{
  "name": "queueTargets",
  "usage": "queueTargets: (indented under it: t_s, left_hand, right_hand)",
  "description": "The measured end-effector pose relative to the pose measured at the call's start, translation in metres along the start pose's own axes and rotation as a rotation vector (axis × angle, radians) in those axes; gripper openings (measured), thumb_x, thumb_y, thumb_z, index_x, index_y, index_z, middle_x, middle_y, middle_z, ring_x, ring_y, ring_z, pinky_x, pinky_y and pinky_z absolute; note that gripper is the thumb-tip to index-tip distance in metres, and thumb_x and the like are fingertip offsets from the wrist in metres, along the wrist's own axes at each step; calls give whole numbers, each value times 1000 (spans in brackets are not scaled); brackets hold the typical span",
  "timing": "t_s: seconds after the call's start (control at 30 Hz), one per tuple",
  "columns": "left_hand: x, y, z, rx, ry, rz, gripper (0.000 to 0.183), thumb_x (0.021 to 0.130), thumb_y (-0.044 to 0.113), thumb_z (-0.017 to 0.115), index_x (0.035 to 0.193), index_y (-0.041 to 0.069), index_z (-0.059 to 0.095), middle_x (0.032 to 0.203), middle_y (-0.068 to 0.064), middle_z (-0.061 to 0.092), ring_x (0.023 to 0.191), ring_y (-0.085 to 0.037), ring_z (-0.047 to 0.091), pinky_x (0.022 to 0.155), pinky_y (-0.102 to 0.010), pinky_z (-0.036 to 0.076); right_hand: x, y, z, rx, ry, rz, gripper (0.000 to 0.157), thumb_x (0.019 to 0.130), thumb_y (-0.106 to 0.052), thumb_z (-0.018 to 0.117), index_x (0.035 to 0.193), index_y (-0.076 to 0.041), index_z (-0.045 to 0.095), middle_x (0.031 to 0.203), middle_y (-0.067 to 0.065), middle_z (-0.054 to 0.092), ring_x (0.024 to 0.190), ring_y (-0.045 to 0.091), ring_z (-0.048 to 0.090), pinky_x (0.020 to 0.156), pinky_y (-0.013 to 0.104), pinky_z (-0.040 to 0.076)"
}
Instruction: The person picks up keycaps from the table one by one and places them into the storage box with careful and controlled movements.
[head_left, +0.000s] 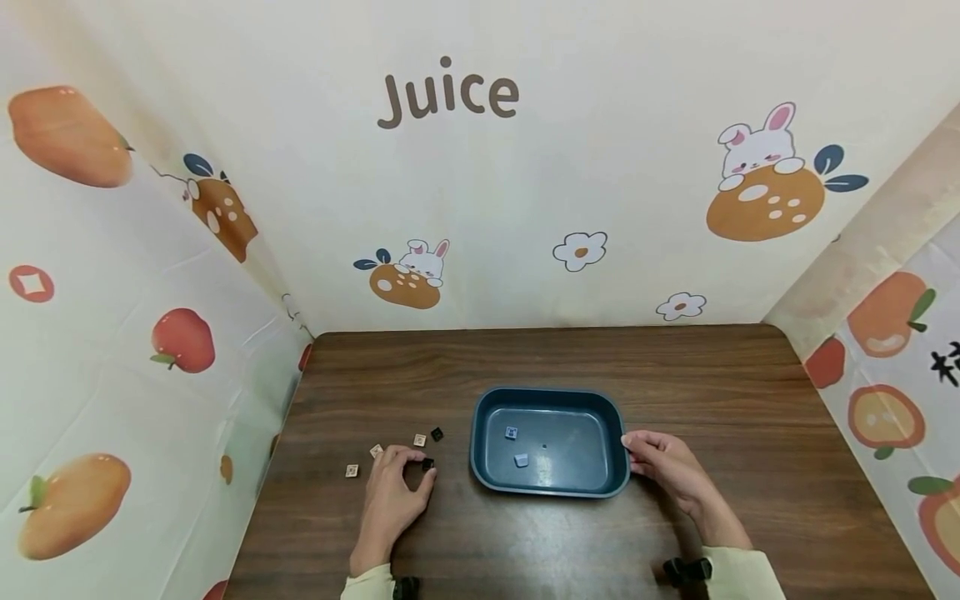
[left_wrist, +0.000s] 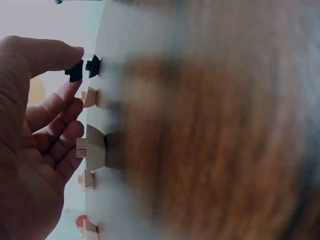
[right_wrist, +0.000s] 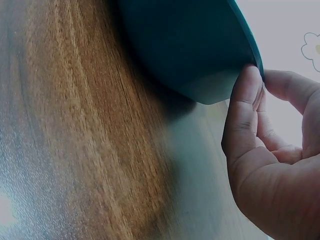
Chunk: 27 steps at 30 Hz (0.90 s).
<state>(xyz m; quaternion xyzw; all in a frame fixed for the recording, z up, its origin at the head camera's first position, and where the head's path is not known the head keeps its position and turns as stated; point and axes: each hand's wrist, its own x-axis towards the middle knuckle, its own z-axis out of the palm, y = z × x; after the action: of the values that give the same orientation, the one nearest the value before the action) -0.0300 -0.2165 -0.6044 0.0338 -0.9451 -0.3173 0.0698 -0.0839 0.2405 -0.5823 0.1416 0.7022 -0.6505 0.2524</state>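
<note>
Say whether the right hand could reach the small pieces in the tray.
Probably yes: the open tray leaves the pieces uncovered, though the right hand, pinching the rim, must let go first.

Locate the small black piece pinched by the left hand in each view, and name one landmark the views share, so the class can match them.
Head: the black piece is in the lower half, slightly left of centre, at the left hand's fingertips.
Left wrist: upper left, the black piece between thumb and finger; a second one is just right.
Right wrist: not in it.
Shared landmark: brown wooden table.
</note>
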Motion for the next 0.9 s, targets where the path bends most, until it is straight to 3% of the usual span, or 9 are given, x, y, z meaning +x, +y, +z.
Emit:
queueTargets:
  t_s: [0.43,0.9]
  left_hand:
    - [6,16,-2,-5,85,106,21,83,25,90,97,20,76,105,4,69,102,-19,61,91,-45,51]
    - [18,45,-11,-29,57,200,19,86,29,88,100,24,76,105,8,67,101,-14,59,90,-39,53]
  right_hand:
    - [2,1,-2,-7,-4,5,41,106,-32,65,127,3,68,98,-4,71,90,9,67,84,23,61]
    - [1,1,-2,-7,-3,1,42,106,-33,65,127,4,68,98,-3,71,89,10,67,85,23,61]
